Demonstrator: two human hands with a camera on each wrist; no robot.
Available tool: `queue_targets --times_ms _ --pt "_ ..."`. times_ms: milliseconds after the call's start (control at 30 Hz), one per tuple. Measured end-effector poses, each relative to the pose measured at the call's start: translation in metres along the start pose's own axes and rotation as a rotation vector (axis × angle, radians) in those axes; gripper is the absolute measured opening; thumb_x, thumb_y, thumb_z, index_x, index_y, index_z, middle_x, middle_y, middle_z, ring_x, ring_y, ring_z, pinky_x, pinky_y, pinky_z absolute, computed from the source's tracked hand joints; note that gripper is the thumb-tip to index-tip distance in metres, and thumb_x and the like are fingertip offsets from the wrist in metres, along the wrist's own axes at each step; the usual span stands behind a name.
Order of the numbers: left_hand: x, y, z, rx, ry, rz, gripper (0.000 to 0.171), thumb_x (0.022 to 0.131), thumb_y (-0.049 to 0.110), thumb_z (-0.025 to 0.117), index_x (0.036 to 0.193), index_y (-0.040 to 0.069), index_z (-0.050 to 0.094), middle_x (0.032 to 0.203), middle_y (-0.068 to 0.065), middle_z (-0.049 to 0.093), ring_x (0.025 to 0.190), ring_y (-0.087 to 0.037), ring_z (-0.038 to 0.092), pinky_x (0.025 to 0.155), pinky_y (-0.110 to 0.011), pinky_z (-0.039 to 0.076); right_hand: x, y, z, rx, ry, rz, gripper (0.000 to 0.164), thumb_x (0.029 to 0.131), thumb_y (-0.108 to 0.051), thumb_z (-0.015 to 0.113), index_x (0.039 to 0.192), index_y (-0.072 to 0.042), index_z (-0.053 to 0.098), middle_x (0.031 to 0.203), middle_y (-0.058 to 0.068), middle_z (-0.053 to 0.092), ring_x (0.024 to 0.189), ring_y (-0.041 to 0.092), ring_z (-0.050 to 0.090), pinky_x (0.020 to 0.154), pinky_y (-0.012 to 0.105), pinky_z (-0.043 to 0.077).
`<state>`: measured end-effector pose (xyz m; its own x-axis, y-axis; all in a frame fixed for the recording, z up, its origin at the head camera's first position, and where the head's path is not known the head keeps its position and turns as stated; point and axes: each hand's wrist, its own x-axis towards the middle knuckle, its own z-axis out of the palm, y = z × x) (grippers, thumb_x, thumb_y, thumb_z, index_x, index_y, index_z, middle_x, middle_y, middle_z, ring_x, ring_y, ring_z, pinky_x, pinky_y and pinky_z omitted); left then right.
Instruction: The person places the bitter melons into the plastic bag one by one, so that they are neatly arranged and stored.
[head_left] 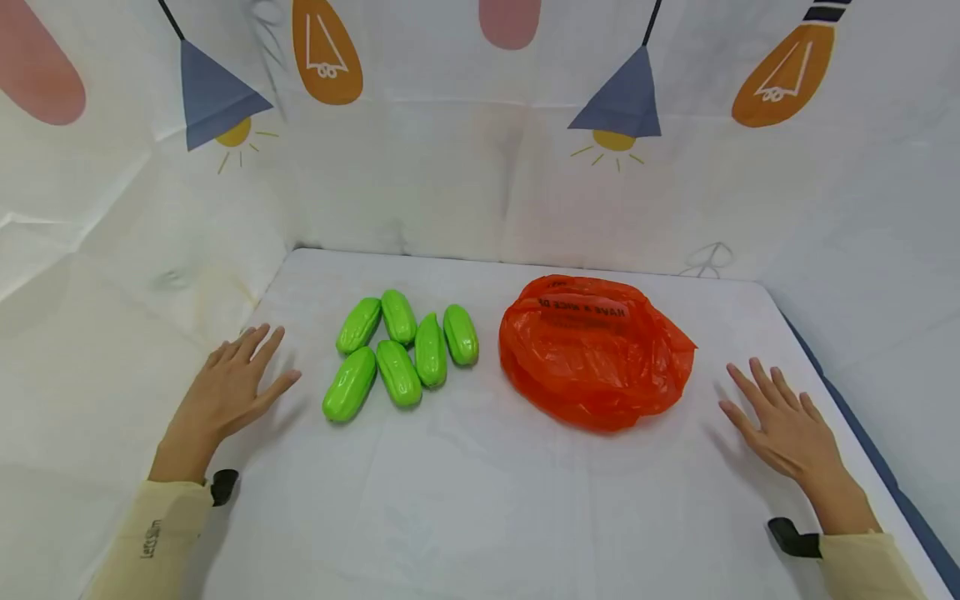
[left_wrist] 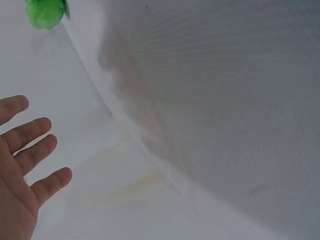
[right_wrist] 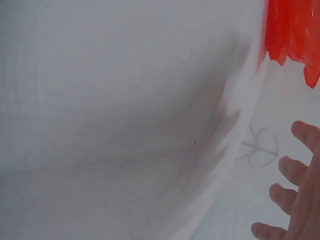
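Several bright green, glossy, cucumber-like vegetables [head_left: 399, 372] lie in a loose cluster left of centre on the white table. To their right sits a crumpled red plastic bag [head_left: 600, 358] with dark printing; whether anything is inside cannot be told. My left hand [head_left: 228, 387], fingers spread and holding nothing, is left of the green vegetables and apart from them. On the other side, my right hand [head_left: 791, 429] is likewise spread, right of the bag and not touching it. The right wrist view shows those fingers [right_wrist: 292, 170] below the bag's edge [right_wrist: 295, 32].
The white-covered table [head_left: 480, 508] ends at a back edge against a white cloth wall [head_left: 450, 183] printed with lamps and bulbs. Cloth walls also rise at left and right. A dark blue strip [head_left: 862, 433] runs along the right edge. Each wrist carries a black mount [head_left: 223, 487].
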<state>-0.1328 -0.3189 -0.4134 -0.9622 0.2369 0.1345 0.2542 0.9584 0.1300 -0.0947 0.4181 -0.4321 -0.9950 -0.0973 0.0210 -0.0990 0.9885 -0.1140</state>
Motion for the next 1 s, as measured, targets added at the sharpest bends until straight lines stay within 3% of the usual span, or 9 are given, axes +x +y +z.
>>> queue_targets --times_ms 133,267,533,767,1000 --pt "0.000 0.004 0.002 -0.010 0.012 0.031 0.077 0.097 0.053 0.049 0.155 0.009 0.026 0.152 -0.026 0.034 0.136 -0.049 0.033 0.108 -0.066 0.027 0.004 0.000 -0.001 0.025 0.008 -0.007 0.072 0.100 -0.046 0.043 0.158 -0.016 0.014 0.160 0.027 0.010 0.146 0.050 0.006 0.107 0.077 0.011" --pt "0.000 0.007 0.005 -0.041 0.048 0.091 0.076 0.094 0.050 0.058 0.153 0.010 0.032 0.150 -0.022 0.039 0.134 -0.046 0.038 0.106 -0.062 0.030 0.015 -0.001 -0.004 0.139 -0.039 0.020 0.068 0.103 -0.043 0.039 0.156 -0.006 0.019 0.156 0.032 0.019 0.141 0.055 0.017 0.097 0.080 0.024" --pt "-0.002 0.021 0.015 -0.167 0.092 0.198 0.078 0.084 0.040 0.074 0.150 0.014 0.042 0.148 -0.012 0.047 0.130 -0.038 0.048 0.102 -0.057 0.039 0.041 -0.008 -0.008 0.474 -0.185 0.101 0.070 0.105 -0.046 0.027 0.156 -0.002 0.008 0.155 0.036 0.016 0.138 0.059 0.018 0.096 0.081 0.025" --pt "0.001 0.029 0.021 -0.196 0.039 0.248 0.091 0.076 0.048 0.079 0.151 0.015 0.039 0.153 -0.007 0.043 0.134 -0.035 0.045 0.101 -0.059 0.041 0.056 -0.013 -0.002 0.679 -0.208 0.100 0.072 0.105 -0.049 0.021 0.157 -0.002 0.002 0.157 0.034 0.013 0.140 0.057 0.016 0.102 0.078 0.022" --pt "-0.001 0.033 0.022 -0.215 -0.046 0.242 0.100 0.073 0.060 0.078 0.153 0.018 0.035 0.154 -0.007 0.041 0.135 -0.036 0.044 0.101 -0.062 0.041 0.069 -0.011 0.004 0.759 -0.208 0.071 0.070 0.104 -0.048 0.019 0.157 -0.005 0.005 0.159 0.029 0.015 0.141 0.054 0.018 0.106 0.076 0.023"
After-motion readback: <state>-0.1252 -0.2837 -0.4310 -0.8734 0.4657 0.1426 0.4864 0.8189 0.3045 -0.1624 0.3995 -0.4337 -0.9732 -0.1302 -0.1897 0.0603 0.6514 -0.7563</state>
